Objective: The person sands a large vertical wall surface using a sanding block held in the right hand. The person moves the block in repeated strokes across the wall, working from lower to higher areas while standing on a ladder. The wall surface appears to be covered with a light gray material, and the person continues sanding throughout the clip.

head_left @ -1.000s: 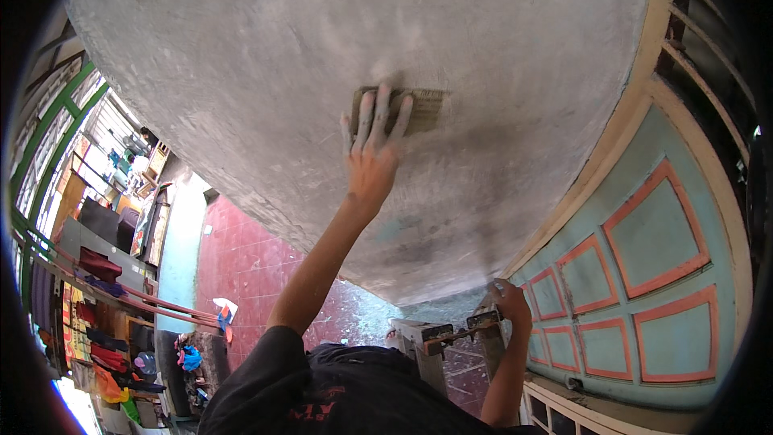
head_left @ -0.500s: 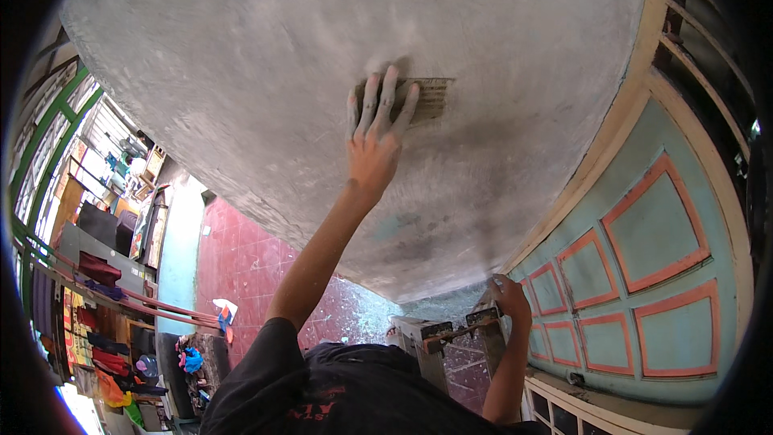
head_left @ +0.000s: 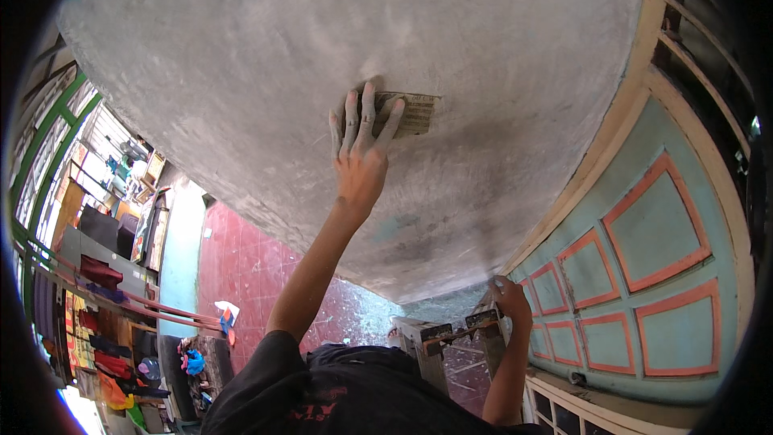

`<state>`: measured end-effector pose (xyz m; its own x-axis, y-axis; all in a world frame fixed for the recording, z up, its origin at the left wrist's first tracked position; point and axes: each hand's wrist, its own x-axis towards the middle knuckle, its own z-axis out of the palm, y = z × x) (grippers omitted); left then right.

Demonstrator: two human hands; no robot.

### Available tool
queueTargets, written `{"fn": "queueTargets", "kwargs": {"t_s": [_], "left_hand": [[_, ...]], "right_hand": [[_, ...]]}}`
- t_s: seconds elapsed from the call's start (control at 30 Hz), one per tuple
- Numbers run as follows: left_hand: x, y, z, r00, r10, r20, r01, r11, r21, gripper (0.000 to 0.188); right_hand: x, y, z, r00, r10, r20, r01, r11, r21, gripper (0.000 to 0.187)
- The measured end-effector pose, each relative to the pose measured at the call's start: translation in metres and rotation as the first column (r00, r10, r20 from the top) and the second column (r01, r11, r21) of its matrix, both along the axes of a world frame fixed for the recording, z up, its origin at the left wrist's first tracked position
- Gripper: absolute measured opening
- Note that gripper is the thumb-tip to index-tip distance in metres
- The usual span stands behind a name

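My left hand (head_left: 360,157) is raised to the grey plastered wall (head_left: 515,48), its dust-coated fingers stretched over a piece of sandpaper (head_left: 420,115). The hand presses the sheet flat on the plaster; its printed back shows to the right of the fingers, and the part beneath them is hidden. Lower right, my right hand (head_left: 512,298) is closed around the upper end of a worn wooden stepladder (head_left: 419,336). Part of that grip is hidden from view.
A pale green door with orange-framed panels (head_left: 654,221) stands close on the right. Red floor tiles (head_left: 241,258) spattered with white lie below left. Farther left are hanging clothes (head_left: 113,362), a green window frame (head_left: 64,121) and pink rails (head_left: 173,312).
My left hand and the sandpaper have slid left and slightly down across the wall. My right hand stays on the stepladder.
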<state>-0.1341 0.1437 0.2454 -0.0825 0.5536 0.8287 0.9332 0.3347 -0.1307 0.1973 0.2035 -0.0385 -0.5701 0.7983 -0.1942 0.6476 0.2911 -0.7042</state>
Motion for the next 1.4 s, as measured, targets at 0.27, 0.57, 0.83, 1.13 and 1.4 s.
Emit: {"fn": "queueTargets", "kwargs": {"t_s": [0.27, 0.57, 0.83, 1.13, 1.4], "left_hand": [[0.007, 0.002, 0.002, 0.996, -0.085, 0.023, 0.086, 0.996, -0.032, 0.066], [0.009, 0.023, 0.037, 0.997, -0.067, -0.033, 0.068, 0.997, 0.025, 0.069], [0.008, 0.048, 0.156, 0.957, -0.049, -0.286, 0.135, 0.948, 0.290, 0.069], [0.001, 0.041, 0.108, 0.934, -0.153, -0.323, 0.185, 0.980, 0.071, 0.062], [0.014, 0.052, 0.193, 0.901, -0.014, -0.435, 0.104, 0.977, 0.185, 0.060]], "right_hand": [[0.001, 0.004, -0.010, 1.000, 0.005, 0.002, -0.005, 1.000, 0.004, 0.047], [-0.005, 0.003, 0.010, 0.996, 0.033, 0.077, -0.023, 0.991, -0.132, 0.048], [-0.005, 0.001, 0.005, 0.998, 0.018, 0.068, -0.010, 0.992, -0.122, 0.047], [-0.004, 0.002, 0.003, 0.999, 0.015, 0.041, -0.012, 0.996, -0.085, 0.049], [-0.005, 0.005, -0.006, 0.998, 0.041, 0.050, -0.036, 0.994, -0.102, 0.049]]}}
